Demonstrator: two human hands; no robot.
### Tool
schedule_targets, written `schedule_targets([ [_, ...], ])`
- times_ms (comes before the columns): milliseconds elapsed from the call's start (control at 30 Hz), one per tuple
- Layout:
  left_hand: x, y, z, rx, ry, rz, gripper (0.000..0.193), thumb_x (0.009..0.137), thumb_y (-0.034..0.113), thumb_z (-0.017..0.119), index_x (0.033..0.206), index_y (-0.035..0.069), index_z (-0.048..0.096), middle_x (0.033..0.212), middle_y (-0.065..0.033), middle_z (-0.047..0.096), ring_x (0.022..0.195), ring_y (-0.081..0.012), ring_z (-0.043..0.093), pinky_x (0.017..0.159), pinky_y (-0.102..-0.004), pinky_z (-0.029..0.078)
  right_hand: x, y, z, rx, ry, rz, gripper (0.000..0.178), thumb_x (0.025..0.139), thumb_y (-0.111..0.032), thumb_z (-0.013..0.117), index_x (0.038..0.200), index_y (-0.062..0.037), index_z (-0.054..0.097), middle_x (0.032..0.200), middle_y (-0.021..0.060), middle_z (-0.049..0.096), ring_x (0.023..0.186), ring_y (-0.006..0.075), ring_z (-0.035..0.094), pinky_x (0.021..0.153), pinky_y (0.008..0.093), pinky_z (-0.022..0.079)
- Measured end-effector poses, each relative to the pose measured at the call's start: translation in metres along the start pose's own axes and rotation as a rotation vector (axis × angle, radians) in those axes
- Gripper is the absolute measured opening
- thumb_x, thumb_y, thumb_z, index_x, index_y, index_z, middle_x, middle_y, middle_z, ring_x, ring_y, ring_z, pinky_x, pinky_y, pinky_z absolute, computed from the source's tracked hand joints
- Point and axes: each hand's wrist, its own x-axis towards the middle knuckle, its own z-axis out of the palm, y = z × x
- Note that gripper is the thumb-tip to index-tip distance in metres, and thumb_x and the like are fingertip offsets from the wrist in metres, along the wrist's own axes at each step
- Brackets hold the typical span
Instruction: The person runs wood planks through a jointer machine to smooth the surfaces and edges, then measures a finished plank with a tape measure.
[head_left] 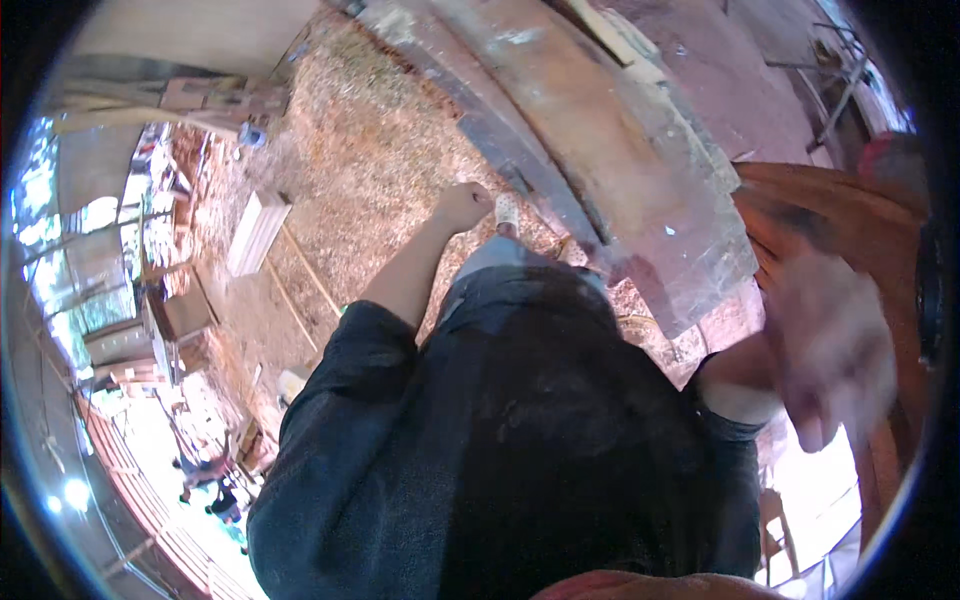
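My left hand (465, 207) hangs over the shavings-covered floor with its fingers curled in, and nothing shows in it. Just beside it, below, is my light perforated shoe (507, 212). On the right, my right hand (838, 345) is raised and smeared by motion, so its fingers cannot be made out. Behind that hand stands a large reddish-brown wooden piece (830, 205); whether the two touch is unclear. Between my hands, a worn wooden workbench (640, 190) runs from the top of the view down toward my right side.
Wood shavings (370, 130) cover the floor ahead and left. A stack of pale boards (258, 235) lies there, close to long thin strips (310, 270). Timber (190, 100) is piled at the far left. Distant people (210, 485) appear at the lower left.
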Motion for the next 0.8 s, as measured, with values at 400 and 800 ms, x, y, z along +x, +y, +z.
schedule_targets([
  [400, 0.178, 0.149, -0.086, 0.107, 0.767, 0.29, 0.065, 0.092, 0.048, 0.067, 0.143, 0.01, 0.059, 0.159, -0.0181, 0.045, 0.146, -0.0394, 0.042, 0.117, -0.0565, 0.034, -0.146, 0.254, 0.002, -1.347, 0.095, 0.616, 0.056, 0.08, -0.029, 0.076, 0.132, -0.0102, 0.067, 0.144, 0.0137, 0.061, 0.131, 0.0338, 0.059, 0.101, 0.0492, 0.045],
  [800, 0.292, 0.172, -0.151, 0.266, 0.735, 0.093, 0.073, 0.097, 0.058, 0.053, 0.155, 0.014, 0.049, 0.168, -0.0136, 0.031, 0.157, -0.0392, 0.02, 0.125, -0.0641, 0.009, -0.061, 0.324, -0.071, -1.472, 0.022, 0.686, 0.069, 0.077, -0.031, 0.075, 0.142, -0.0135, 0.06, 0.157, 0.0105, 0.05, 0.142, 0.031, 0.049, 0.11, 0.0511, 0.034],
])
